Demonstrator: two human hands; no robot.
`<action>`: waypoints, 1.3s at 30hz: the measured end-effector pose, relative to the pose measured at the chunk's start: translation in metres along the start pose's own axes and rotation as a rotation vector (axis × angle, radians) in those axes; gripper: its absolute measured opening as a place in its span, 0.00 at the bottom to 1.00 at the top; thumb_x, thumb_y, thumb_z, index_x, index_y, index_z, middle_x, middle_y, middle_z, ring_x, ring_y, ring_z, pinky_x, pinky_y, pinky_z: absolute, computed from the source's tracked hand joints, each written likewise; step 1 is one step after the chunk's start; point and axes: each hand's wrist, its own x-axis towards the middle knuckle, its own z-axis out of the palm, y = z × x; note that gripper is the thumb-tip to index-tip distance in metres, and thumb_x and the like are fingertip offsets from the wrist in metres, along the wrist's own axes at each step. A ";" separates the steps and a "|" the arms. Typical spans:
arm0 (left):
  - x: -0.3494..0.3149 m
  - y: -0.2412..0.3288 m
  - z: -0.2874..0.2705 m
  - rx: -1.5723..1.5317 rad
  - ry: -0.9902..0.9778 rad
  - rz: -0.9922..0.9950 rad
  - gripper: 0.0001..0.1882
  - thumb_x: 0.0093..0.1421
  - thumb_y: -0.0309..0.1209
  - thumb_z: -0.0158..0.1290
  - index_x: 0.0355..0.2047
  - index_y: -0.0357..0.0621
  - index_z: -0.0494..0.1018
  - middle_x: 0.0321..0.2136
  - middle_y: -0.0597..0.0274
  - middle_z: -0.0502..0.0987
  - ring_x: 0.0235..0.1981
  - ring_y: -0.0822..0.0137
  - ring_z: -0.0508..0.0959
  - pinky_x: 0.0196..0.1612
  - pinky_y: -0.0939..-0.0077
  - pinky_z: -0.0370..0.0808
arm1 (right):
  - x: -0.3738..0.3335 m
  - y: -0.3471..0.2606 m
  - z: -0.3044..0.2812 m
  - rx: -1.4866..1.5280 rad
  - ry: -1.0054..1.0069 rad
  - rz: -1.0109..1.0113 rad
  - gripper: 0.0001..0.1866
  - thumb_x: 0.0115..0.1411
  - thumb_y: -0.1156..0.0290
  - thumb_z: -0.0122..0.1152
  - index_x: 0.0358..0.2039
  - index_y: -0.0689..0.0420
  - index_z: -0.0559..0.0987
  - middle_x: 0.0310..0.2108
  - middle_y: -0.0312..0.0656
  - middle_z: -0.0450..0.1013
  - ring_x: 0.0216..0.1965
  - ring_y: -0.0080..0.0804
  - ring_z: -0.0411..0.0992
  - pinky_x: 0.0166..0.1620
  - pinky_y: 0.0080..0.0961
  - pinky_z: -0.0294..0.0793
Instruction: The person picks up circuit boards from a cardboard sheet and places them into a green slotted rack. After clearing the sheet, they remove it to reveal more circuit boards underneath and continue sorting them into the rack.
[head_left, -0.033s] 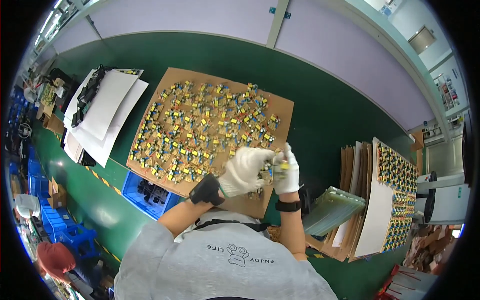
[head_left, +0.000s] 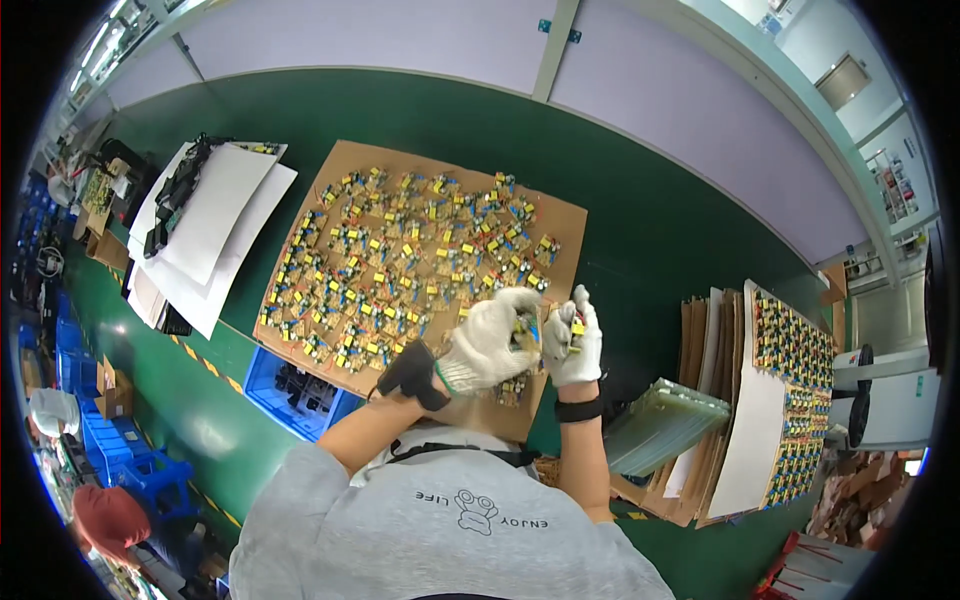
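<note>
A cardboard sheet [head_left: 570,225] carries many small circuit boards [head_left: 410,255] with yellow blocks, blue parts and red wires. Over its near right corner, my left hand [head_left: 483,345], in a white knit glove, is closed around a small circuit board [head_left: 526,332]. Just to the right, beyond the cardboard's edge, my right hand [head_left: 574,345] wears a white glove too. Its fingers grip another small circuit board [head_left: 578,328] with a yellow block, while the hand stands upright. Both boards are partly hidden by the gloves.
White sheets [head_left: 235,210] with black cables lie at the left. Below the cardboard's left edge sits a blue bin [head_left: 262,385] of dark parts. Upright cardboard sheets [head_left: 700,340], a stack of clear greenish trays [head_left: 665,425] and a board-covered panel [head_left: 750,440] stand at the right.
My hands have moved slightly apart from where they met. The circuit board in each hand now shows more plainly, and my left fingers curl around theirs.
</note>
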 end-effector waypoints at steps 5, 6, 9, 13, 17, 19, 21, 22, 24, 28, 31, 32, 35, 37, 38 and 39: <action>0.019 -0.022 -0.017 0.280 0.247 -0.076 0.36 0.44 0.32 0.63 0.53 0.35 0.63 0.45 0.46 0.75 0.44 0.50 0.76 0.49 0.64 0.72 | 0.062 -0.019 -0.052 -1.454 0.727 -0.574 0.24 0.65 0.49 0.45 0.31 0.59 0.76 0.22 0.47 0.72 0.26 0.39 0.73 0.30 0.34 0.70; 0.020 -0.029 -0.020 0.303 0.277 -0.111 0.36 0.44 0.32 0.64 0.53 0.36 0.63 0.45 0.46 0.75 0.44 0.49 0.76 0.49 0.63 0.72 | 0.070 -0.022 -0.057 -1.589 0.722 -0.480 0.25 0.65 0.49 0.45 0.37 0.61 0.77 0.26 0.50 0.74 0.32 0.44 0.74 0.35 0.38 0.71; 0.016 -0.046 -0.031 0.345 0.276 -0.167 0.38 0.45 0.31 0.64 0.55 0.33 0.60 0.47 0.43 0.72 0.48 0.50 0.74 0.52 0.62 0.70 | 0.082 -0.024 -0.062 -1.973 0.621 -0.487 0.22 0.63 0.51 0.49 0.43 0.58 0.76 0.30 0.56 0.74 0.34 0.54 0.74 0.38 0.41 0.72; 0.013 -0.055 -0.038 0.274 0.324 -0.229 0.40 0.46 0.31 0.64 0.57 0.33 0.58 0.51 0.42 0.68 0.53 0.51 0.70 0.55 0.61 0.67 | 0.089 -0.012 -0.054 -1.957 0.718 -0.519 0.20 0.59 0.58 0.55 0.46 0.59 0.76 0.36 0.58 0.73 0.37 0.54 0.72 0.42 0.41 0.72; 0.012 -0.059 -0.034 0.232 0.333 -0.242 0.42 0.47 0.31 0.63 0.59 0.32 0.55 0.52 0.42 0.67 0.55 0.51 0.68 0.56 0.61 0.66 | 0.085 0.006 -0.055 -1.725 0.806 -0.615 0.20 0.57 0.63 0.57 0.46 0.62 0.76 0.37 0.57 0.72 0.41 0.52 0.71 0.46 0.40 0.70; 0.011 -0.060 -0.030 0.250 0.317 -0.208 0.47 0.46 0.32 0.64 0.61 0.33 0.50 0.52 0.40 0.66 0.54 0.50 0.69 0.56 0.62 0.66 | 0.079 0.009 -0.047 -1.779 0.830 -0.627 0.18 0.58 0.65 0.56 0.45 0.63 0.76 0.38 0.56 0.73 0.41 0.52 0.72 0.46 0.40 0.70; 0.011 -0.058 -0.026 0.298 0.293 -0.181 0.49 0.45 0.33 0.65 0.62 0.33 0.48 0.52 0.39 0.66 0.53 0.49 0.70 0.55 0.62 0.67 | 0.074 0.005 -0.053 -1.715 0.748 -0.650 0.18 0.58 0.66 0.54 0.46 0.62 0.76 0.40 0.57 0.73 0.42 0.51 0.72 0.47 0.40 0.70; 0.013 -0.055 -0.024 0.348 0.275 -0.156 0.52 0.45 0.35 0.65 0.63 0.33 0.46 0.52 0.38 0.66 0.51 0.48 0.71 0.54 0.62 0.69 | 0.071 0.003 -0.054 -1.652 0.659 -0.673 0.17 0.59 0.67 0.53 0.47 0.62 0.76 0.41 0.57 0.73 0.44 0.51 0.72 0.48 0.39 0.70; 0.014 -0.046 -0.020 0.324 0.226 -0.244 0.57 0.43 0.38 0.67 0.65 0.33 0.42 0.54 0.37 0.65 0.49 0.46 0.72 0.52 0.61 0.70 | 0.061 0.003 -0.058 -1.516 0.635 -0.596 0.17 0.61 0.72 0.49 0.50 0.64 0.73 0.46 0.56 0.73 0.48 0.45 0.72 0.53 0.35 0.69; 0.012 -0.037 -0.015 0.323 0.195 -0.257 0.62 0.42 0.43 0.68 0.65 0.32 0.38 0.56 0.37 0.63 0.51 0.46 0.71 0.53 0.61 0.69 | 0.042 0.019 -0.066 -1.144 0.560 -0.545 0.21 0.62 0.76 0.50 0.55 0.66 0.68 0.52 0.51 0.70 0.54 0.36 0.68 0.57 0.29 0.65; 0.001 -0.048 -0.006 0.461 0.081 -0.100 0.59 0.45 0.46 0.64 0.66 0.35 0.38 0.60 0.38 0.56 0.55 0.44 0.66 0.56 0.61 0.66 | 0.029 0.014 -0.066 -1.149 0.509 -0.567 0.20 0.63 0.74 0.50 0.55 0.65 0.69 0.52 0.50 0.71 0.54 0.35 0.68 0.57 0.29 0.65; -0.003 -0.051 -0.005 0.456 0.071 -0.092 0.59 0.45 0.46 0.64 0.66 0.35 0.38 0.60 0.38 0.56 0.55 0.44 0.66 0.56 0.61 0.66 | 0.027 0.004 -0.072 -1.136 0.439 -0.503 0.20 0.63 0.72 0.51 0.55 0.65 0.69 0.52 0.49 0.71 0.53 0.35 0.69 0.56 0.29 0.66; -0.006 -0.043 0.004 0.548 -0.133 -0.160 0.56 0.41 0.31 0.61 0.66 0.39 0.40 0.61 0.40 0.54 0.56 0.44 0.63 0.55 0.60 0.65 | 0.015 -0.003 -0.083 -1.086 0.494 -0.530 0.20 0.66 0.62 0.49 0.50 0.63 0.73 0.49 0.46 0.72 0.49 0.34 0.71 0.52 0.30 0.68; 0.003 -0.029 0.006 0.497 -0.156 -0.063 0.52 0.43 0.31 0.59 0.66 0.40 0.44 0.58 0.41 0.58 0.49 0.45 0.67 0.49 0.60 0.69 | 0.005 0.001 -0.064 -1.307 0.611 -0.655 0.20 0.67 0.57 0.46 0.46 0.63 0.75 0.44 0.46 0.73 0.47 0.34 0.71 0.50 0.30 0.69; 0.008 -0.027 0.010 0.447 -0.169 0.017 0.48 0.45 0.31 0.57 0.65 0.42 0.47 0.55 0.41 0.62 0.43 0.45 0.71 0.43 0.61 0.74 | 0.001 0.006 -0.047 -1.164 0.482 -0.579 0.20 0.67 0.58 0.47 0.44 0.63 0.75 0.44 0.47 0.73 0.45 0.34 0.72 0.49 0.31 0.70; 0.010 -0.026 0.023 0.504 -0.111 0.158 0.42 0.45 0.28 0.55 0.62 0.41 0.53 0.55 0.42 0.62 0.42 0.46 0.72 0.44 0.61 0.73 | 0.005 0.030 -0.075 -0.972 0.436 -0.622 0.19 0.65 0.56 0.50 0.41 0.60 0.76 0.40 0.47 0.75 0.40 0.38 0.74 0.44 0.31 0.72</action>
